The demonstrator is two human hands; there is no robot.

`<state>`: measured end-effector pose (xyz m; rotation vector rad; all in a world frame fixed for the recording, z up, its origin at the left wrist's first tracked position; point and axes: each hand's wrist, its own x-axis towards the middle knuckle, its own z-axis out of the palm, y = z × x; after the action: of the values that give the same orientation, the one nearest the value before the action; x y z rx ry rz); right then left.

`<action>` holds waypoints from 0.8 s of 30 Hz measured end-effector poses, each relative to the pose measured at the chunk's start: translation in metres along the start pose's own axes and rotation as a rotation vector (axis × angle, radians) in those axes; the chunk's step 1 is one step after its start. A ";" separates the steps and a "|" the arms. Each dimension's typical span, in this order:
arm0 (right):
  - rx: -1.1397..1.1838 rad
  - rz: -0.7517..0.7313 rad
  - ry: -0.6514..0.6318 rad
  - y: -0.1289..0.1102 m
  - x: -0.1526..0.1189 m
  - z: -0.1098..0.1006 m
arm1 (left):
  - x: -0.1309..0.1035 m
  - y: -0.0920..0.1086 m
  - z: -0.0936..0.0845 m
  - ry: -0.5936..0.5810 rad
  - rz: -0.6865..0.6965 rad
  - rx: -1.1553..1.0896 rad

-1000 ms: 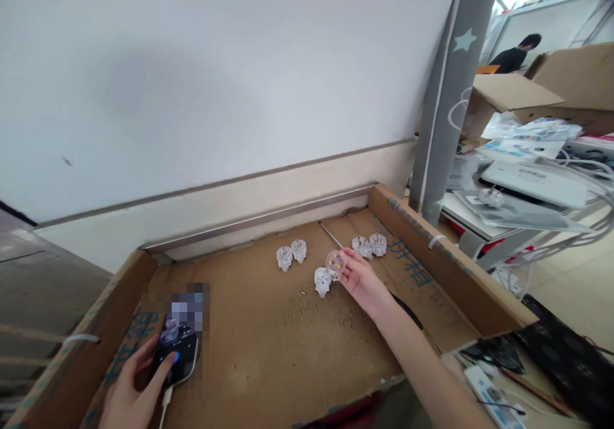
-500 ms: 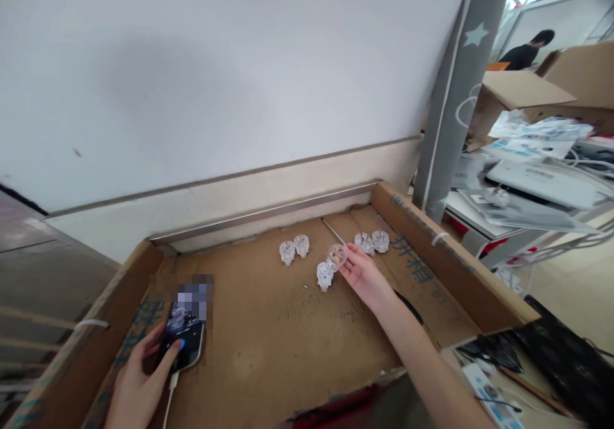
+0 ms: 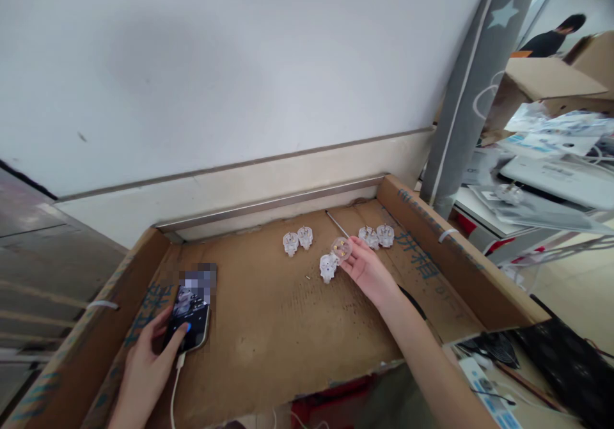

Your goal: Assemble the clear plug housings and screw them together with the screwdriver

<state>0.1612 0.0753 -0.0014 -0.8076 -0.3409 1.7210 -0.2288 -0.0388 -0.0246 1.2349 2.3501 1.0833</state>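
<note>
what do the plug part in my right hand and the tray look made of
The plug part: probably plastic, clear and smooth, being see-through. The tray: apparently cardboard, brown and matt, judging by its scuffed surface and folded walls.

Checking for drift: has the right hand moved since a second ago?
No: judged against the cardboard tray, the right hand stays roughly put.

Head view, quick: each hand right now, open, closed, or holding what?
Left hand: closed, holding a phone.
Right hand: closed, pinching a clear round piece by its edge.
</note>
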 end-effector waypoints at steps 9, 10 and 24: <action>0.025 -0.009 -0.038 0.002 0.001 0.000 | -0.026 0.059 -0.010 0.184 -0.106 -0.086; 0.025 -0.009 -0.047 0.003 0.001 0.001 | -0.033 0.074 -0.006 0.235 -0.059 -0.045; -0.113 0.043 -0.146 0.005 -0.003 0.004 | -0.075 0.203 0.147 -0.145 1.030 -0.088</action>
<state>0.1551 0.0718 -0.0006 -0.7766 -0.5278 1.8184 0.0154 0.0464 0.0149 2.4664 1.4644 1.2381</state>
